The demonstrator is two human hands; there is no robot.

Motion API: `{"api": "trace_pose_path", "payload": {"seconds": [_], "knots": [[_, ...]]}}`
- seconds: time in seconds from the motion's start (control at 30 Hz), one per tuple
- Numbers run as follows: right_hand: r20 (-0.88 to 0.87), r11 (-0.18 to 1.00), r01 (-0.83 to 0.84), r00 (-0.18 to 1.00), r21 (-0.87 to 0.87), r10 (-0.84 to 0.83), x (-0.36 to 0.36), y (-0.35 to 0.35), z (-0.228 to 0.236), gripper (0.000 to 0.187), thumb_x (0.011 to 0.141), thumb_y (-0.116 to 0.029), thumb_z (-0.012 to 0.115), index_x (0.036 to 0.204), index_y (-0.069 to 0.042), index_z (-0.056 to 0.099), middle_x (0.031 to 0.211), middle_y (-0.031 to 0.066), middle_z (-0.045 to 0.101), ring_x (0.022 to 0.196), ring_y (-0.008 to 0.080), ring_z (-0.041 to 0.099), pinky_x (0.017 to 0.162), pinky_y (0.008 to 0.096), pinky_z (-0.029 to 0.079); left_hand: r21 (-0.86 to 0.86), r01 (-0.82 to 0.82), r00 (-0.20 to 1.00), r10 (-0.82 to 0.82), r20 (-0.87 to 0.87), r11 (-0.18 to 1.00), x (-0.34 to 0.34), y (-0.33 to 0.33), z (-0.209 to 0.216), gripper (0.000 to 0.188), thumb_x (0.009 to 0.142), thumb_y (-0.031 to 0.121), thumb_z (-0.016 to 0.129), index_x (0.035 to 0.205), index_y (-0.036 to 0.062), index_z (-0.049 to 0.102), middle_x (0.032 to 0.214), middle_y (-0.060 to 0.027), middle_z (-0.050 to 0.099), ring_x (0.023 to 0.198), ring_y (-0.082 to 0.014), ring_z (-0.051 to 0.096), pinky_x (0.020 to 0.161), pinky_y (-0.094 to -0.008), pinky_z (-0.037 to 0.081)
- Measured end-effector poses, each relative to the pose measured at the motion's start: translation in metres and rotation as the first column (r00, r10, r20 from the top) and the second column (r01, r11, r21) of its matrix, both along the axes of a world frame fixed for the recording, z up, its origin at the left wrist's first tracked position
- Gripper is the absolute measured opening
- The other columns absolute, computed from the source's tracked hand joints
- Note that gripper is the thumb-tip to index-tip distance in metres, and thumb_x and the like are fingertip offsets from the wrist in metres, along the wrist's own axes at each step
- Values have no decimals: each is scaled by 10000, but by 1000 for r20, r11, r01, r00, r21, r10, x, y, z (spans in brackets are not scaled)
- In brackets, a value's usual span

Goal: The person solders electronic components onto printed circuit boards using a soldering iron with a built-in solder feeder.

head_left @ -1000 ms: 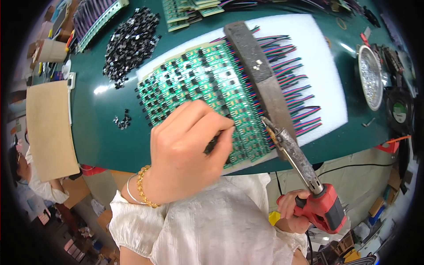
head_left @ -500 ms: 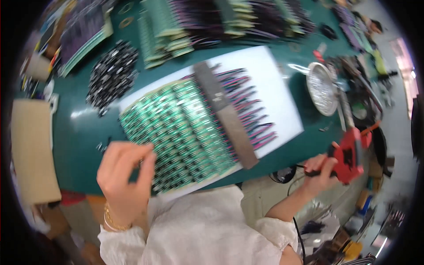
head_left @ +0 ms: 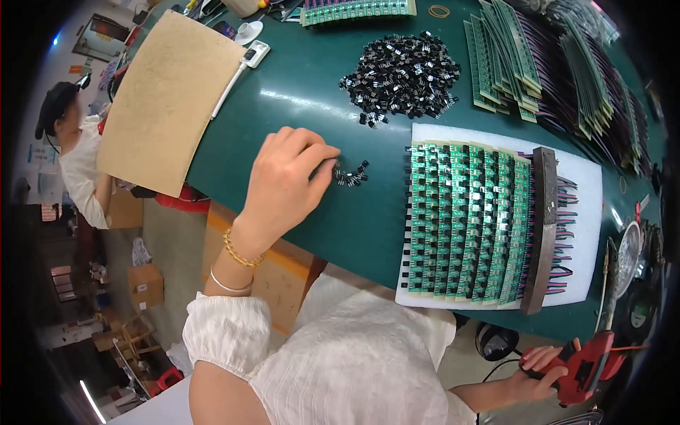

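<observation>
My left hand (head_left: 283,180) is over the green table, thumb and forefinger pinched together at the edge of a few loose black three-legged components (head_left: 352,174). Whether a part is between the fingertips cannot be made out. To its right, rows of green circuit boards (head_left: 464,219) carrying small black parts lie on a white foam sheet (head_left: 584,212). A dark metal bar (head_left: 543,234) rests across their wired ends. Low at the right, past the table's front edge, my right hand (head_left: 542,372) is closed round the handle of a red soldering gun (head_left: 586,370).
A large heap of black components (head_left: 404,78) lies beyond the foam. Stacked boards with dark wires (head_left: 506,60) fill the far right. A metal dish (head_left: 625,261) stands at the right edge. Cardboard (head_left: 170,99) covers the table's left end, where another person (head_left: 78,149) sits.
The view has swung leftward, so the boards appear farther right. My left hand has moved from the boards' near left corner to the few loose components. My right hand still grips the soldering gun.
</observation>
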State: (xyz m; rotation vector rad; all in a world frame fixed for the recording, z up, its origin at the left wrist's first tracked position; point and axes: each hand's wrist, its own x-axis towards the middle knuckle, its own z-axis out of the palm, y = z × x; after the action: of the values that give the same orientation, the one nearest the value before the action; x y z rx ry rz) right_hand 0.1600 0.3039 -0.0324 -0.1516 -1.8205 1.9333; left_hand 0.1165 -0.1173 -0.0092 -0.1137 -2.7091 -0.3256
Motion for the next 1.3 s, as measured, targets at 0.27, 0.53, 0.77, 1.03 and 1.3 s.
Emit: {"api": "trace_pose_path", "payload": {"seconds": [0.27,0.53,0.77,1.03,1.3], "knots": [[24,993,-54,998,-106,57,18,-6,-1,563,1020,-384,457,1383,21,310,590,-2,363,434,85,336,429,246,329,-38,180,982,-178,62,983,-5,-16,1,127,750,-29,703,862,24,676,823,-64,608,727,-234,559,667,-339,462],[29,979,-98,994,-179,105,23,-15,-3,587,1008,-419,467,1397,-8,309,587,-9,362,428,87,329,421,245,318,92,131,988,-137,70,987,-8,-16,-5,129,731,-15,697,809,27,603,766,-77,585,713,-239,576,653,-343,483],[-34,936,-233,972,-263,232,28,-17,-10,662,976,-414,543,1386,28,272,573,46,462,428,160,449,452,309,437,412,42,997,-12,-74,910,1,5,-6,127,755,-68,668,838,13,617,807,-78,665,714,-188,663,681,-277,521],[-114,895,-377,926,-239,360,28,-30,-14,603,995,-352,512,1385,51,289,587,14,398,431,103,389,444,254,385,340,-88,991,115,-62,936,-22,6,-5,99,807,-13,693,897,-1,655,819,-93,688,720,-190,674,677,-288,526],[-59,949,-207,978,-239,199,27,-28,-14,564,1015,-336,460,1388,50,286,581,5,380,426,93,356,430,243,350,252,-267,958,285,-40,930,-7,-32,3,94,857,40,666,931,-16,677,832,-107,703,728,-191,681,706,-285,531]]}}
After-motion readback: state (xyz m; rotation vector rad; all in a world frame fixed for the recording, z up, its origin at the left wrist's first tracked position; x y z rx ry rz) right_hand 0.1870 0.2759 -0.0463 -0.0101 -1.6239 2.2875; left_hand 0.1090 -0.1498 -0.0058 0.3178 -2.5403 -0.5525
